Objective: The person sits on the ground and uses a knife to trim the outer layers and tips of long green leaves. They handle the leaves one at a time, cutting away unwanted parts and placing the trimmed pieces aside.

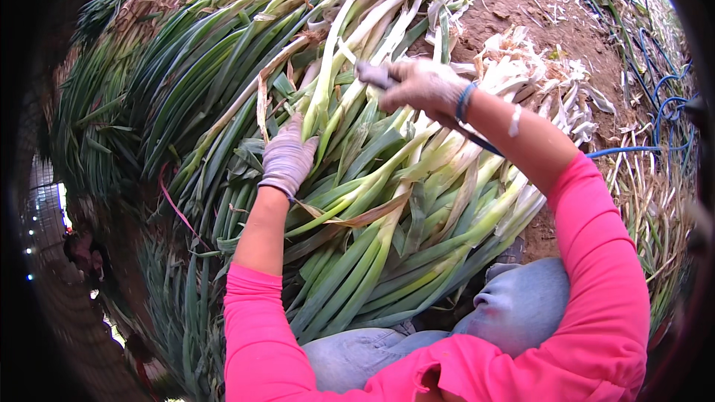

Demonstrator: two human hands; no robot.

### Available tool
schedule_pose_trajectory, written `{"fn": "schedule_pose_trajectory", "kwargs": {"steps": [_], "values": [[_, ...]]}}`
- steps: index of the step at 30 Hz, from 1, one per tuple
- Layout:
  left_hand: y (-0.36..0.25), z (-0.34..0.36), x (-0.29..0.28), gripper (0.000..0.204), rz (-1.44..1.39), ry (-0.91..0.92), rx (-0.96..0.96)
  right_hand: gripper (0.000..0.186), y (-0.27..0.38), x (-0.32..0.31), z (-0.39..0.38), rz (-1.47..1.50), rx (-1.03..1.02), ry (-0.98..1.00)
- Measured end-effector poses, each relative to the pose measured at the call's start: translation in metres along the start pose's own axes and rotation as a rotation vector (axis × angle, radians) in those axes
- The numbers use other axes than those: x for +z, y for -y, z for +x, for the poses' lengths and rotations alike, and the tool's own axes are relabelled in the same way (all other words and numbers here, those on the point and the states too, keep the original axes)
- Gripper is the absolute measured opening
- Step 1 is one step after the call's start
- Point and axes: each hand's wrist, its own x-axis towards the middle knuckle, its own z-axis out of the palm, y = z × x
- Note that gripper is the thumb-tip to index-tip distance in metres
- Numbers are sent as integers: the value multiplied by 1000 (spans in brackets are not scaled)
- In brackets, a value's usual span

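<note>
Left hand (pixel 287 158), gloved, is lying palm-down on the pile of green onions (pixel 372 208), fingers mostly extended and pressing on a stalk (pixel 325 82). It's resting flat, not wrapped around anything as far as I can tell.

Right hand (pixel 418 85), also gloved, is closing loosely around the upper ends of a few stalks, with something dark and narrow (pixel 372 73) sticking out toward the left from the fist, possibly a tool handle or a glove fingertip, can't tell. A blue band (pixel 465 101) is sitting on that wrist.

Key geometry: the onions are lying across the person's lap, on the jeans (pixel 514 305). Long axes are running from lower left (green tops) to upper right (pale shanks). The pale ends are fanning out toward the right hand, so the right hand is nearer the white ends and the left hand is nearer the leafy mid-section. Hands are near each other, not touching.

Around it: bare soil (pixel 536 15), stripped husks (pixel 544 74) piling at right, blue hose (pixel 640 150) running behind the right forearm, pink sleeves (pixel 596 268).
</note>
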Motion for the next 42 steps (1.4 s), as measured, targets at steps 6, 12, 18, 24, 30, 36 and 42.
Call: {"fn": "schedule_pose_trajectory", "kwargs": {"steps": [6, 12, 18, 24, 30, 36, 42], "values": [[10, 0, -24, 72, -370, 21, -88, 63, 8, 48, -67, 221, -106, 387], [8, -25, -25, 48, -354, 68, -31, 43, 11, 11, -34, 67, 38, 129], [3, -62, -22, 42, -532, 89, 47, 40, 0, -10, 17, -7, 82, -5], [-7, -93, -27, 44, -637, 164, 70, 46, 0, -23, 49, -51, 165, -102], [-8, -101, -32, 44, -598, 252, 161, 59, -11, 0, 13, -89, 30, -84], [-12, -110, -24, 42, -612, 348, 474, 57, -28, -16, -15, -11, 123, -225], [63, 12, -32, 34, -647, -79, 87, 45, 30, 29, -48, 105, 86, 223]]}}
